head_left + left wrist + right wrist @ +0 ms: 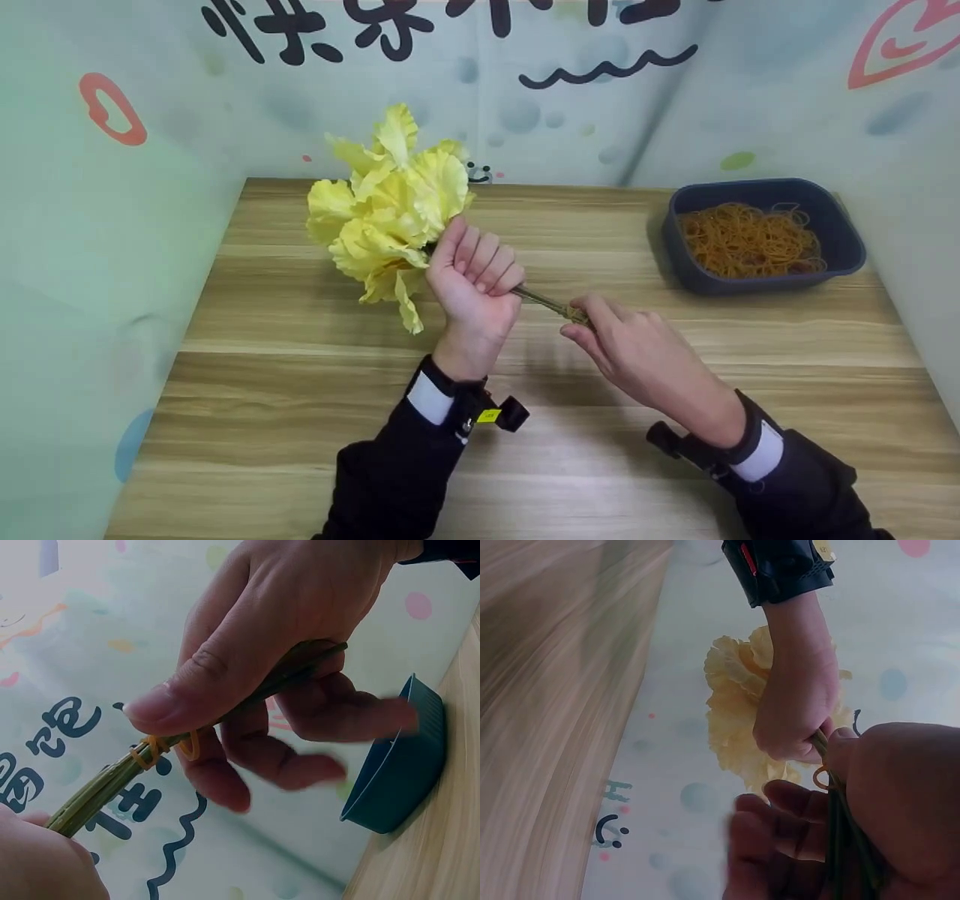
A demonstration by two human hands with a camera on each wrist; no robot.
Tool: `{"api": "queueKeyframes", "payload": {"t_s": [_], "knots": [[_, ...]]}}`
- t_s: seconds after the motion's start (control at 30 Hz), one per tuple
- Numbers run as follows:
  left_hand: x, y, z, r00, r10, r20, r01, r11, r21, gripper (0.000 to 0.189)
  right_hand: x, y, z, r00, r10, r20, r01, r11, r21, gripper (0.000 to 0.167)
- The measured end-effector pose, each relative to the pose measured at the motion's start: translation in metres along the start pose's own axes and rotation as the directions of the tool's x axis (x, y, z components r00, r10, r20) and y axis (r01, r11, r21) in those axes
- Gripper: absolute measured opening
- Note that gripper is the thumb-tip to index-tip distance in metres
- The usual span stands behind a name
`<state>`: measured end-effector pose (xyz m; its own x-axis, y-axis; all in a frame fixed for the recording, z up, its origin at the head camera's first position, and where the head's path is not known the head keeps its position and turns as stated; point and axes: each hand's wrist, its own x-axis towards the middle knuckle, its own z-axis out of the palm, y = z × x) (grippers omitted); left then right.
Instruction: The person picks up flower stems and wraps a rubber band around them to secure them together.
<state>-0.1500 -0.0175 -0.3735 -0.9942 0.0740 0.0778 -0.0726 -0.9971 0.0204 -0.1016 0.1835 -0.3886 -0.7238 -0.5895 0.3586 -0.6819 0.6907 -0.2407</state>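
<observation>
A bunch of yellow artificial flowers [394, 202] is held tilted above the table, blooms to the upper left. My left hand [476, 289] grips its green stems [97, 795] just below the blooms. Farther down, my right hand [637, 349] pinches the stems between thumb and fingers, its other fingers loosely bent. A yellowish rubber band [150, 752] is wrapped around the stems right at the right thumb tip, with a loop [821, 778] sticking out from them. The stem ends pass under the right palm and show beyond it in the left wrist view.
A dark blue plastic bin [765, 281] full of loose rubber bands [750, 240] stands at the back right of the wooden table [300, 420]. A printed cloth backdrop [540, 127] hangs behind the table and along both sides.
</observation>
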Motion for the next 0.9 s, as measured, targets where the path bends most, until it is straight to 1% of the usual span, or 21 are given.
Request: {"api": "queueKeyframes", "payload": {"t_s": [0.1, 0.23, 0.5, 0.7, 0.9], "knots": [[-0.0002, 0.0001, -0.0001, 1.000, -0.002, -0.004, 0.002, 1.000, 0.004, 0.056, -0.0004, 0.0010, 0.0005, 0.999, -0.029, -0.020, 0.028, 1.000, -0.013, 0.028], [0.0000, 0.0001, -0.0004, 1.000, -0.007, 0.000, 0.007, 1.000, 0.000, 0.056, -0.0002, 0.0016, 0.0009, 0.998, -0.049, -0.034, 0.049, 0.999, -0.019, 0.031], [-0.0003, 0.0001, -0.0012, 1.000, -0.026, 0.001, 0.026, 1.000, -0.003, 0.056, 0.0002, 0.0016, 0.0009, 0.998, -0.059, -0.023, 0.058, 0.997, -0.042, 0.035], [-0.0007, -0.0008, -0.0009, 1.000, -0.018, -0.012, 0.018, 1.000, 0.011, 0.056, 0.0007, 0.0023, 0.0023, 0.995, -0.088, -0.037, 0.086, 0.994, -0.060, 0.037], [-0.0002, -0.0013, -0.0009, 1.000, -0.015, -0.017, 0.015, 1.000, 0.019, 0.056, 0.0009, 0.0028, 0.0027, 0.996, -0.085, -0.030, 0.083, 0.994, -0.066, 0.031]]}}
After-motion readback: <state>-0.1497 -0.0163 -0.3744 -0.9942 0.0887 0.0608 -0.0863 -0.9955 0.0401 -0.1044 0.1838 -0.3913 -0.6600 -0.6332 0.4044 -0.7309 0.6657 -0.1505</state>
